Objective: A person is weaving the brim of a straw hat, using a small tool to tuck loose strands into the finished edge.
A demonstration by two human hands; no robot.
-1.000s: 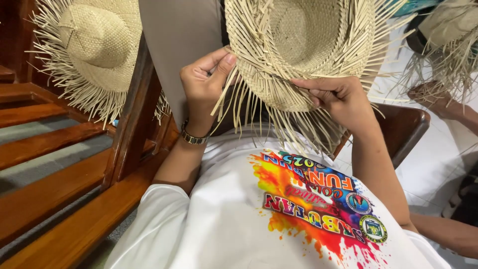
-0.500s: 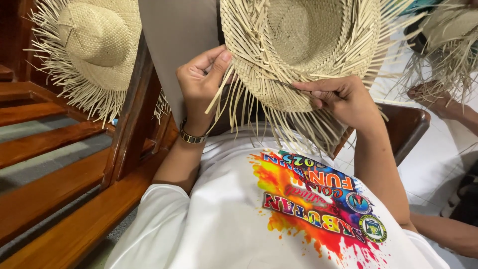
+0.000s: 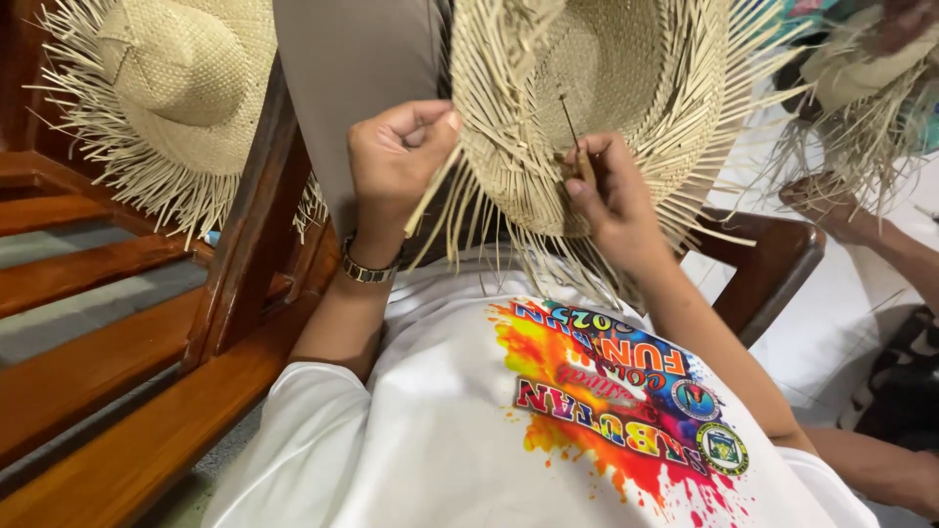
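Note:
A half-woven straw hat [image 3: 626,88] with loose strands fringing its brim is held up in front of my chest. My left hand [image 3: 396,161], a metal watch on its wrist, grips the hat's left brim edge with thumb and fingers closed on the straw. My right hand [image 3: 611,200] pinches a single thin strand [image 3: 569,127] that sticks up against the inside of the brim, lower middle of the hat. My white shirt with a colourful print [image 3: 606,401] fills the bottom of the view.
A second fringed straw hat [image 3: 166,88] rests on the wooden bench [image 3: 147,323] at the left. A wooden chair arm [image 3: 773,264] lies at the right. Another person's hand [image 3: 831,210] works a third straw hat [image 3: 871,68] at the far right.
The hat has turned and come closer. My right hand has shifted left along the brim and now pinches one upright strand. My left hand keeps its grip on the left edge.

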